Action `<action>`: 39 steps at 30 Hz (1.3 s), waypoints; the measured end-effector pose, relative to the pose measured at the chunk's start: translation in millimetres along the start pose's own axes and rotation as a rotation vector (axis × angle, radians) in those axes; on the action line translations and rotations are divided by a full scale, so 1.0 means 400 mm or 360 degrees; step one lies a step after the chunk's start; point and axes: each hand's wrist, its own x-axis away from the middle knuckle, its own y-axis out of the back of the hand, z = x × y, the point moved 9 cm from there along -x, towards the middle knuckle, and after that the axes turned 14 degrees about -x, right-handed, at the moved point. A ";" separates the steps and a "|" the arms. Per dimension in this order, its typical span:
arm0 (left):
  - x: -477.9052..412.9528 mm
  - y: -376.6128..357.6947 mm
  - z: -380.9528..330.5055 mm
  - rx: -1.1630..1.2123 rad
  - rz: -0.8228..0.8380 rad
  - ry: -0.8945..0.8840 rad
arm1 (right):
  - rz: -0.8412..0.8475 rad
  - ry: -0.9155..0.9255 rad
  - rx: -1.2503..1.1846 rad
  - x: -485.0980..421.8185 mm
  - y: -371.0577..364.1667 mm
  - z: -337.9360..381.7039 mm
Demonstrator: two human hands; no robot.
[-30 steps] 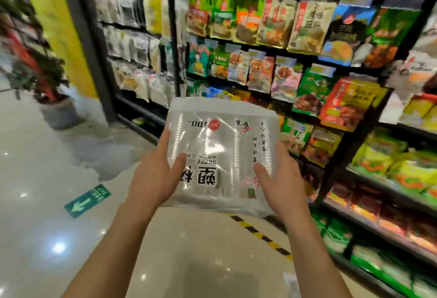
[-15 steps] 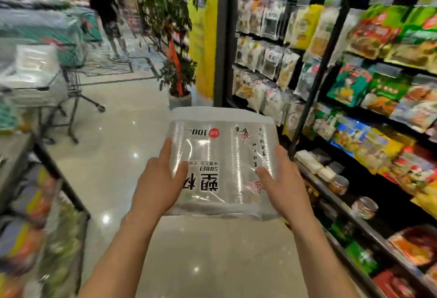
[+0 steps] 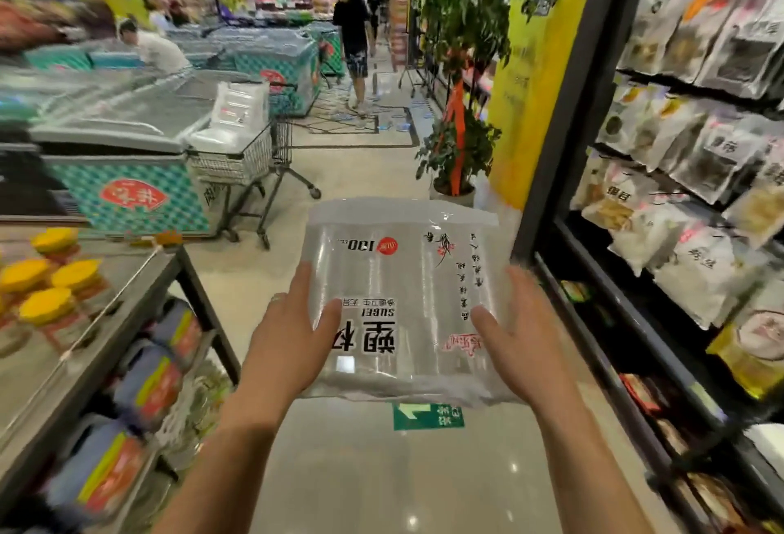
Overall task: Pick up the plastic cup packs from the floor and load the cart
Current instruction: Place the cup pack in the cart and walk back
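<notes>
Cup pack (image 3: 403,300) gripped at side edges: left hand (image 3: 292,342), right hand (image 3: 522,334); cart (image 3: 233,160) well ahead.

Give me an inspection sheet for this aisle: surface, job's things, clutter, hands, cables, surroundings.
Surface: glossy tiled floor; a green arrow sticker shows just below the held pack.
Job's things: cup pack held in the air, print upside down to the camera; cart ahead on the left beside a freezer chest, with loaded packs in its basket.
Clutter: nothing seen on the near floor.
Hands: left hand and right hand grip the pack's two sides, thumbs on top.
Cables: nothing seen.
Surroundings: snack shelves on the right, yellow-lidded jars on the left, potted plant, person in black far ahead.
</notes>
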 end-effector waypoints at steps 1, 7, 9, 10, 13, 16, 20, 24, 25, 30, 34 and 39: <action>-0.050 -0.007 0.000 0.0001 -0.0017 0.0024 | 0.0055 0.0010 -0.0023 -0.070 -0.023 -0.001; -0.370 -0.024 0.052 -0.0046 -0.0113 0.0322 | 0.0359 0.0020 -0.0145 -0.497 -0.188 -0.009; -0.465 -0.031 0.088 -0.0029 -0.0150 0.0400 | 0.0432 0.0044 -0.0194 -0.608 -0.254 -0.002; -0.513 -0.035 0.107 -0.0052 -0.0167 0.0440 | 0.0460 0.0048 -0.0221 -0.660 -0.291 0.002; -0.661 -0.055 0.183 -0.0083 -0.0197 0.0529 | 0.0542 0.0032 -0.0291 -0.812 -0.419 0.004; -0.825 -0.078 0.269 -0.0058 -0.0216 0.0495 | 0.0597 0.0089 -0.0278 -0.960 -0.551 0.012; -1.090 -0.093 0.397 -0.0126 -0.0275 0.0487 | 0.0609 0.0154 -0.0181 -1.176 -0.748 0.044; -1.343 -0.104 0.545 -0.0123 -0.0237 0.0532 | 0.0606 0.0094 -0.0216 -1.385 -0.938 0.082; -1.406 -0.103 0.577 -0.0140 -0.0234 0.0534 | 0.0601 0.0084 -0.0245 -1.437 -0.984 0.091; -1.694 -0.120 0.695 -0.0128 -0.0240 0.0570 | 0.0607 0.0043 -0.0329 -1.687 -1.182 0.100; -1.930 -0.178 0.778 -0.0128 -0.0228 0.0562 | 0.0653 0.0043 -0.0356 -1.905 -1.331 0.067; -2.252 -0.266 0.855 -0.0186 -0.0294 0.0623 | 0.0701 0.0034 -0.0426 -2.234 -1.528 -0.014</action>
